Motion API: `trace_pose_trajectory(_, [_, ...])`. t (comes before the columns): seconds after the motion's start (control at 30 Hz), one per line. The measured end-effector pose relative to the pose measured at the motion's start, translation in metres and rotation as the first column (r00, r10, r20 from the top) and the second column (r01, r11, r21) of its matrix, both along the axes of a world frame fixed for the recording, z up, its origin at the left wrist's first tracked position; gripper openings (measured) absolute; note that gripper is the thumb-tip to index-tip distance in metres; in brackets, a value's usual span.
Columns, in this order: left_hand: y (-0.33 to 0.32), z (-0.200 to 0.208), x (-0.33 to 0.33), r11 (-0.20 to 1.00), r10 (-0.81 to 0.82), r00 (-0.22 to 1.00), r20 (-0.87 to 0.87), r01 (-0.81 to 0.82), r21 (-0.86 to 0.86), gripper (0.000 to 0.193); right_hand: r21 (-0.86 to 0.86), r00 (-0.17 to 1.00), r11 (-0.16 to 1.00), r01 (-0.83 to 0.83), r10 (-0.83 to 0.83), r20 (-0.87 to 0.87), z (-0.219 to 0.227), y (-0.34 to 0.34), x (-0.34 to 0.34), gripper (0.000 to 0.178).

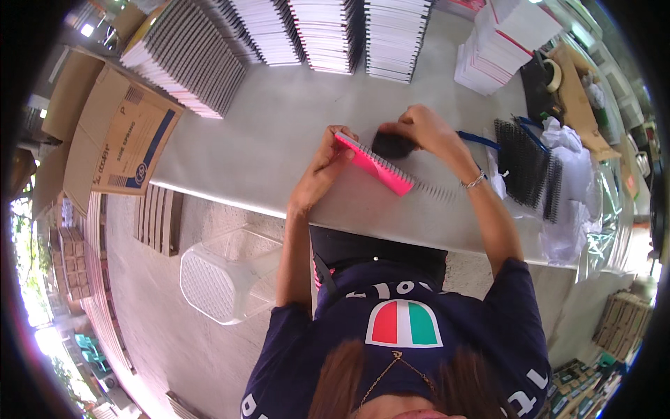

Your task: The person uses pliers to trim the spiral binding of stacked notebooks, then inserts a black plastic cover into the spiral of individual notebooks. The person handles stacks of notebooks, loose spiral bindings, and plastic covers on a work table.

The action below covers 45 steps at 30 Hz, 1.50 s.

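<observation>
My left hand [325, 165] grips the upper left end of a bright pink notebook [380, 172], held tilted over the table. A wire spiral coil [434, 189] runs along the notebook's punched edge, and its loose end sticks out past the lower right corner. Closed round a dark, rounded block-like thing [392, 145] is my right hand [431, 137]; its exact kind cannot be made out. This dark thing sits right beside the coiled edge, and whether it touches the coil is unclear.
Stacks of spiral-bound notebooks [324, 35] line the grey table's far side. Loose black coils [522, 171] lie at the right by crumpled white wrapping [567, 188]. A cardboard box [122, 136] stands left. Below the table edge is a clear plastic stool [227, 276].
</observation>
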<state>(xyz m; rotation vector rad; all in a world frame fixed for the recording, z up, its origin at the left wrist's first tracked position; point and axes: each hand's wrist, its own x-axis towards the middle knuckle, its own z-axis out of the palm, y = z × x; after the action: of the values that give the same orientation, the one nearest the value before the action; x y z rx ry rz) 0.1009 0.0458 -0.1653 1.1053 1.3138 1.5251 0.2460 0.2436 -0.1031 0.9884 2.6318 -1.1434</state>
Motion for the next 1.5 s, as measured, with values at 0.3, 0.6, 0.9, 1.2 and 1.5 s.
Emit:
trace_pose_trajectory(0.3, [-0.007, 0.003, 0.017, 0.999, 0.042, 0.998, 0.049, -0.042, -0.007, 0.044, -0.091, 0.991, 0.994, -0.064, 0.053, -0.124, -0.014, 0.004, -0.007, 0.068])
trace_pose_trajectory(0.6, [-0.009, 0.009, 0.020, 0.999, 0.032, 0.998, 0.054, -0.032, -0.011, 0.057, 0.479, 0.987, 0.877, -0.029, 0.100, -0.123, -0.014, -0.002, -0.023, 0.047])
trace_pose_trajectory(0.9, [-0.010, -0.004, 0.021, 0.996, 0.092, 0.996, -0.020, -0.092, -0.019, 0.065, 0.451, 0.943, 0.889, -0.074, 0.210, -0.258, -0.023, 0.008, -0.030, 0.054])
trace_pose_trajectory(1.2, [-0.004, -0.012, 0.015, 0.991, 0.082, 0.995, -0.062, -0.075, 0.113, 0.058, 0.489, 0.975, 0.871, -0.045, 0.144, -0.168, -0.006, -0.007, -0.036, 0.037])
trace_pose_trajectory(1.5, [0.010, -0.001, 0.038, 0.979, 0.160, 0.986, 0.046, -0.164, 0.119, 0.029, 0.319, 0.843, 0.941, -0.113, 0.261, -0.471, -0.029, 0.059, 0.000, 0.029])
